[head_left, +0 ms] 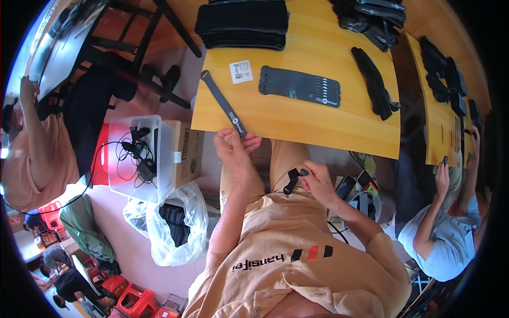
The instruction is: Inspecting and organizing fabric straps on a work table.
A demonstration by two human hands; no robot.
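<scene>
Right hand (317,180) pinched shut on small black strap piece (291,180) over lap; left hand (233,151) closed on end of long black strap (222,104) lying at wooden table (318,122) edge; flat black strap panel (299,86) and paper label (241,71) farther back

**Two black straps, one long, one short**

Long black strap (222,104): narrow, flat, lying slantwise across the near-left corner of the wooden tabletop, near end overhanging the edge and pinched in the left hand (233,151). Short black strap piece (291,180): held off the table by the right hand (318,180), hanging down over the lap, upper end gripped between fingertips.
</scene>
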